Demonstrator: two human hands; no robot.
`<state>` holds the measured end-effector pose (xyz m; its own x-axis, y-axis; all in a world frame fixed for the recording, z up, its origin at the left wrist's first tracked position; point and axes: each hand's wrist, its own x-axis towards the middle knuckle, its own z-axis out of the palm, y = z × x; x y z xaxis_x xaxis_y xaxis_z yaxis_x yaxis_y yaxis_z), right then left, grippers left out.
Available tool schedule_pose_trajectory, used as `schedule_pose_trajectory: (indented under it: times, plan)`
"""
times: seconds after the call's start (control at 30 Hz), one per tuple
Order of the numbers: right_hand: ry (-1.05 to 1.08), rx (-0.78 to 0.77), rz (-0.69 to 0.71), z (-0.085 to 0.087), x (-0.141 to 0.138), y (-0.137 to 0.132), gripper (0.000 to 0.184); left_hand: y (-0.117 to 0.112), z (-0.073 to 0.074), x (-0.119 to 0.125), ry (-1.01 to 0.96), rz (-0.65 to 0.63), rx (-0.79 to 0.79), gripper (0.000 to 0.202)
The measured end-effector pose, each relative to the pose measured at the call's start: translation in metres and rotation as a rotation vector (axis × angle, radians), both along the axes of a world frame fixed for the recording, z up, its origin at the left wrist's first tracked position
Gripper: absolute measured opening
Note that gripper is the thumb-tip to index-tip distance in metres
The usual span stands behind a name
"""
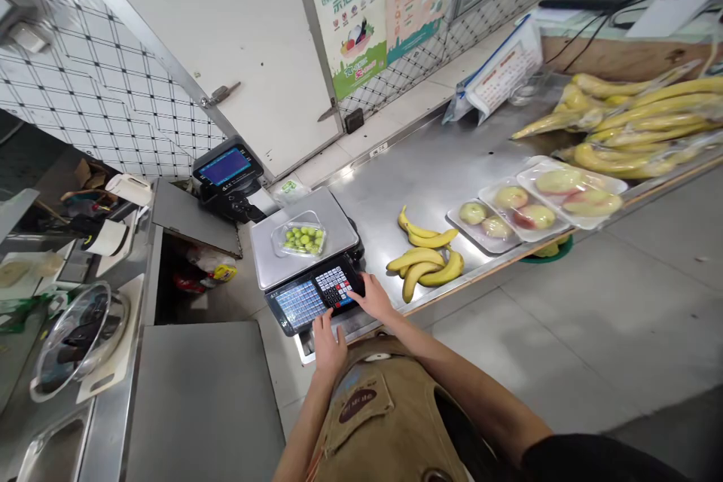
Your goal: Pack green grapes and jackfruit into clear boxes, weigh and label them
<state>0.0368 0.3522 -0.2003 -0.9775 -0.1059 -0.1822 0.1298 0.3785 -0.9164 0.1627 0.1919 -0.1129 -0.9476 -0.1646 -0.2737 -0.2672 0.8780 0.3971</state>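
A clear plastic box of green grapes [303,239] rests on the steel pan of a weighing scale [271,256]. The scale's keypad [316,297] faces me at its front edge. My left hand [328,344] lies at the lower edge of the keypad, fingers stretched toward the keys, holding nothing. My right hand [373,299] touches the right side of the keypad with its fingers extended, also holding nothing. I wear a brown apron [384,422].
Loose bananas [426,260] lie right of the scale on the steel counter [429,173]. Wrapped trays of apples and peaches [534,207] and bagged bananas [638,124] sit further right. A blue customer display [226,168] stands behind. A glass lid [76,339] lies at left.
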Motion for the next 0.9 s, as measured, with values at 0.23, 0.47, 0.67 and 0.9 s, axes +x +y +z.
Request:
schedule_pose_trajectory:
  times: [0.23, 0.47, 0.67, 0.9]
  plan:
    - [-0.048, -0.094, -0.106, -0.015, -0.031, -0.006, 0.069, -0.005, -0.004, 0.023, -0.253, 0.008, 0.015, 0.064]
    - [-0.175, -0.141, -0.192, -0.026, -0.059, -0.031, 0.078, -0.027, -0.018, 0.065, -0.351, 0.156, 0.154, 0.067]
    - [-0.179, -0.152, -0.211, -0.025, -0.057, -0.033, 0.071, -0.038, -0.035, 0.083, -0.323, 0.185, 0.213, 0.071]
    - [-0.134, -0.091, -0.206, -0.007, -0.06, -0.023, 0.05, -0.04, -0.054, 0.08, -0.255, 0.183, 0.308, 0.065]
